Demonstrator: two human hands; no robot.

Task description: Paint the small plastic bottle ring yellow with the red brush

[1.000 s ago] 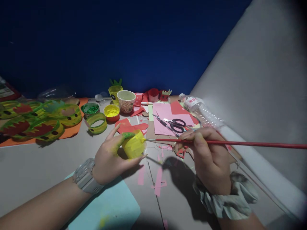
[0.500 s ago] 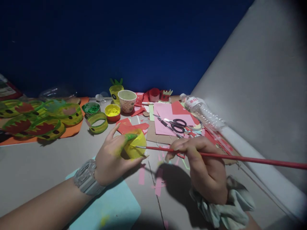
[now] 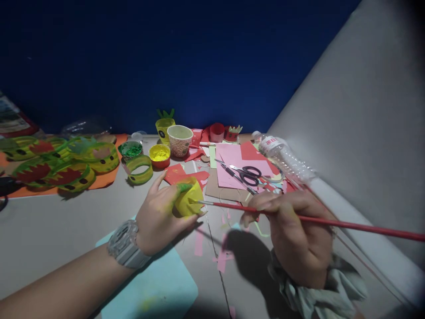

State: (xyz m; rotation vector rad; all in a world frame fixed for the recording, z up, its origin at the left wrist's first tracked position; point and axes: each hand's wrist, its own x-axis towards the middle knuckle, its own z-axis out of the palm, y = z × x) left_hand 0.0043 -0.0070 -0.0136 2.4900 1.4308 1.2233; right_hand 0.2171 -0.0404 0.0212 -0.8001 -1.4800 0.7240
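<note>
My left hand [image 3: 166, 215] is wrapped round a small yellow cup [image 3: 191, 199], its thumb and fingers on the sides; green paint shows on the cup near the index finger. Pinched in my right hand [image 3: 292, 230] is a long red paintbrush [image 3: 229, 206], its tip at the yellow surface. Beyond my left hand are a tub of yellow paint [image 3: 160, 154], a tub of green paint [image 3: 130, 150] and a green-yellow ring [image 3: 139, 170].
Painted rings with red shapes [image 3: 68, 175] lie on orange paper [image 3: 106, 178] at left. A patterned cup [image 3: 179, 144], scissors [image 3: 249, 174], pink paper [image 3: 229, 155] and a plastic bottle [image 3: 285, 155] stand or lie farther back. A light-blue mat [image 3: 159, 283] is in front.
The brush and my right hand have shifted slightly right and down, with the brush tip still at the cup. The whole view has moved a little.
</note>
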